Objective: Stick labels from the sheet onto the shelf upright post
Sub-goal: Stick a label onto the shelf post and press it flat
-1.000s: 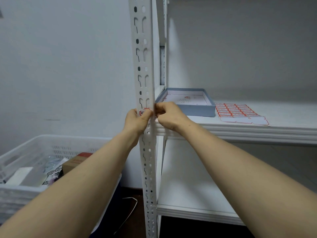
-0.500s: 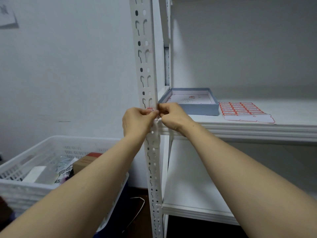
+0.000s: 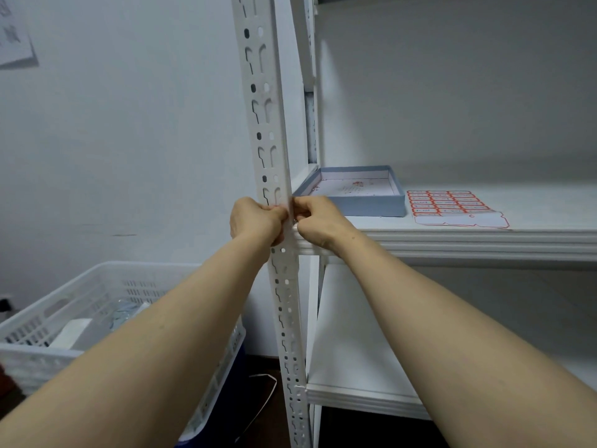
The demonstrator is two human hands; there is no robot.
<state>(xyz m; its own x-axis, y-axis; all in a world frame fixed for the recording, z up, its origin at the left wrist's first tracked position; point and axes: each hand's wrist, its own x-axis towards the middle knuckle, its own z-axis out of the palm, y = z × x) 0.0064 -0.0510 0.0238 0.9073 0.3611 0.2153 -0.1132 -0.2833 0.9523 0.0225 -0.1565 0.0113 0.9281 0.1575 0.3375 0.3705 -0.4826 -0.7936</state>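
Both hands meet at the front corner edge of the post (image 3: 268,124), just above where the upper shelf (image 3: 484,240) joins it. My left hand (image 3: 255,221) lies against the post's slotted left face with its fingers curled and its thumb pressed to the corner. My right hand (image 3: 319,221) comes in from the shelf side with its fingers curled too, pinching the same edge. The 2 thumbs almost touch, so both hands are clamped on the post. Whatever lies under the fingertips is covered, and I cannot tell if a label is there.

The post stands upright at the shelf unit's front left corner and runs out of view at top and bottom, with holes and hooked slots all along it. The sheet of labels (image 3: 449,205) lies flat on the upper shelf, well to the right of the hands. Its red-bordered labels sit in 3 columns, and the near strip is plain white. Just left of the sheet, between it and the post, is a shallow blue-grey box (image 3: 365,206) with a printed paper inside.

A lower shelf (image 3: 355,360) shows beneath. Left of the post, a white slotted basket (image 3: 32,363) holds some packets, and a paper (image 3: 14,40) hangs on the wall.
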